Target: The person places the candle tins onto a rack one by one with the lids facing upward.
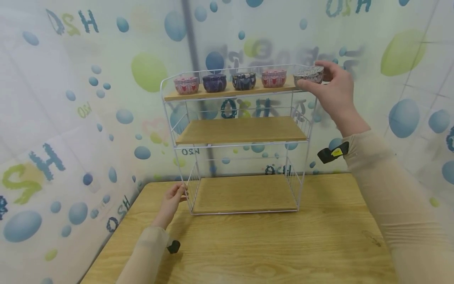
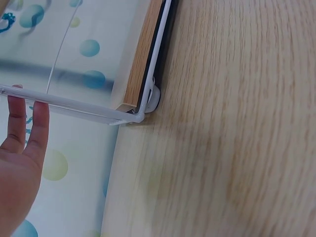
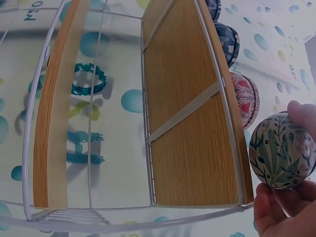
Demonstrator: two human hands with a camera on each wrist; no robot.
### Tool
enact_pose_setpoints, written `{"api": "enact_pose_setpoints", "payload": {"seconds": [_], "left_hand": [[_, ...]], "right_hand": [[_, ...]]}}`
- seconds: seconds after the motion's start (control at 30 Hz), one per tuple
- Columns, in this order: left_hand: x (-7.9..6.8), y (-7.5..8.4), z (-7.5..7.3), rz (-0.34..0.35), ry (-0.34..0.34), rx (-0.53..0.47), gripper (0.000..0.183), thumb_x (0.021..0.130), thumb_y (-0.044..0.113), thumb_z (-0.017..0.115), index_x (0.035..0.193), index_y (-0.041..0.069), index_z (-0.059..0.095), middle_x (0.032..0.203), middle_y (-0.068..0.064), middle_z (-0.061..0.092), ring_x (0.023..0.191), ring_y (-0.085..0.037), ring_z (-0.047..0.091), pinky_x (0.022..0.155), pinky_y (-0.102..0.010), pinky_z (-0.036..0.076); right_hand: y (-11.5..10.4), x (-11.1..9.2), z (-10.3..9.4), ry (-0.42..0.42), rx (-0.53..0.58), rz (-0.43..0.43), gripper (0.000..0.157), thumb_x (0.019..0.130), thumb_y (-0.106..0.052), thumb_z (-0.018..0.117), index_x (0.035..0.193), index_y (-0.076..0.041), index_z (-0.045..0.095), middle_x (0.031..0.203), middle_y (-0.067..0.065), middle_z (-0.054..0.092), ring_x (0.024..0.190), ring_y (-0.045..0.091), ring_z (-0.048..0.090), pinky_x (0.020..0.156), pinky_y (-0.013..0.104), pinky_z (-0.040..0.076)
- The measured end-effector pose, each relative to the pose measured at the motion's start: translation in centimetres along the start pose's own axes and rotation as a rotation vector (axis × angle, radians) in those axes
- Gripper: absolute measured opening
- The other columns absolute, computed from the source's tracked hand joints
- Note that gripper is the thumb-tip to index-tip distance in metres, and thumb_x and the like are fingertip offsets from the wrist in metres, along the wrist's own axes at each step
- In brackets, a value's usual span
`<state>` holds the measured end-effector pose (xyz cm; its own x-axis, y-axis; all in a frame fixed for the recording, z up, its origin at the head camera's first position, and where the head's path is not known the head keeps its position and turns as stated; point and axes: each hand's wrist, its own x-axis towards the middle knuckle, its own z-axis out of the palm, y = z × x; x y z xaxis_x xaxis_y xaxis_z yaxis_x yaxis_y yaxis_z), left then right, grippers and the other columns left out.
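My right hand pinches a small round floral tin between thumb and fingers, at the right end of the top shelf. In the right wrist view the tin's leafy, flowered face shows beside the shelf's edge. Along that shelf stand a pink tin, a dark purple tin, a navy patterned tin and another pink tin. Low on the left, my left hand holds the post of the white wire rack, its fingers at the metal.
Wooden boards form the rack's middle shelf and bottom shelf. The rack stands at the back of a wooden table. Behind it hangs a curtain printed with dots and letters.
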<state>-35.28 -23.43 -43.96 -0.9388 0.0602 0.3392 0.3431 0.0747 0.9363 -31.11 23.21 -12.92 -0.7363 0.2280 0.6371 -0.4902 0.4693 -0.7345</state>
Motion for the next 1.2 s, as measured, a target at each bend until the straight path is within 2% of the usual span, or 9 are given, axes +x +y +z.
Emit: {"api": "enact_pose_setpoints", "payload": {"seconds": [0.27, 0.47, 0.63, 0.73, 0.9, 1.03, 1.2], "left_hand": [[-0.2, 0.1, 0.1, 0.028, -0.007, 0.001, 0.041, 0.103, 0.028, 0.050, 0.109, -0.012, 0.050, 0.095, -0.021, 0.056, 0.085, -0.015, 0.057, 0.077, -0.031, 0.054], [-0.2, 0.0, 0.0, 0.026, -0.002, 0.004, 0.032, 0.102, 0.028, 0.051, 0.102, -0.003, 0.054, 0.095, -0.020, 0.057, 0.086, -0.018, 0.057, 0.077, -0.032, 0.054], [-0.3, 0.0, 0.1, 0.022, -0.006, 0.007, 0.040, 0.103, 0.028, 0.050, 0.107, -0.011, 0.049, 0.096, -0.025, 0.055, 0.086, -0.019, 0.057, 0.077, -0.031, 0.054], [-0.3, 0.1, 0.1, 0.019, -0.003, 0.009, 0.041, 0.103, 0.028, 0.050, 0.109, -0.013, 0.049, 0.096, -0.022, 0.055, 0.086, -0.017, 0.056, 0.078, -0.031, 0.054], [-0.1, 0.1, 0.1, 0.019, 0.000, 0.003, 0.042, 0.102, 0.028, 0.050, 0.110, -0.013, 0.049, 0.094, -0.015, 0.057, 0.087, -0.016, 0.056, 0.078, -0.031, 0.053], [0.0, 0.1, 0.1, 0.010, -0.003, -0.002, 0.040, 0.102, 0.027, 0.051, 0.109, -0.012, 0.050, 0.095, -0.018, 0.057, 0.088, -0.018, 0.056, 0.079, -0.032, 0.053], [0.0, 0.2, 0.0, -0.006, -0.004, 0.002, 0.024, 0.103, 0.021, 0.048, 0.102, -0.002, 0.055, 0.099, -0.026, 0.054, 0.089, -0.022, 0.057, 0.081, -0.037, 0.054]], "right_hand": [[-0.2, 0.2, 0.3, 0.004, -0.122, -0.014, 0.070, 0.079, -0.043, 0.078, 0.139, -0.019, 0.052, 0.114, -0.007, 0.051, 0.093, 0.003, 0.046, 0.071, 0.023, 0.040], [-0.4, 0.4, 0.3, 0.000, -0.160, -0.006, 0.075, 0.079, -0.046, 0.078, 0.141, -0.017, 0.050, 0.109, -0.008, 0.052, 0.094, 0.004, 0.045, 0.073, 0.024, 0.039], [-0.6, 0.4, 0.3, -0.009, -0.188, -0.005, 0.078, 0.079, -0.048, 0.077, 0.142, -0.014, 0.048, 0.104, -0.008, 0.052, 0.089, 0.004, 0.046, 0.074, 0.023, 0.039], [-0.6, 0.5, 0.2, -0.013, -0.213, -0.014, 0.077, 0.079, -0.049, 0.076, 0.142, -0.015, 0.048, 0.107, -0.006, 0.054, 0.088, 0.004, 0.044, 0.073, 0.023, 0.038], [-0.7, 0.7, 0.2, -0.023, -0.260, -0.039, 0.071, 0.081, -0.051, 0.073, 0.141, -0.018, 0.051, 0.124, 0.005, 0.054, 0.104, 0.014, 0.044, 0.078, 0.028, 0.037], [-0.6, 0.9, 0.4, -0.031, -0.277, -0.041, 0.070, 0.082, -0.052, 0.071, 0.139, -0.015, 0.053, 0.132, 0.009, 0.054, 0.117, 0.023, 0.043, 0.087, 0.034, 0.038], [-0.5, 1.1, 0.6, -0.037, -0.311, -0.062, 0.068, 0.084, -0.051, 0.069, 0.137, -0.012, 0.054, 0.132, 0.010, 0.055, 0.111, 0.024, 0.042, 0.084, 0.033, 0.036]]}}
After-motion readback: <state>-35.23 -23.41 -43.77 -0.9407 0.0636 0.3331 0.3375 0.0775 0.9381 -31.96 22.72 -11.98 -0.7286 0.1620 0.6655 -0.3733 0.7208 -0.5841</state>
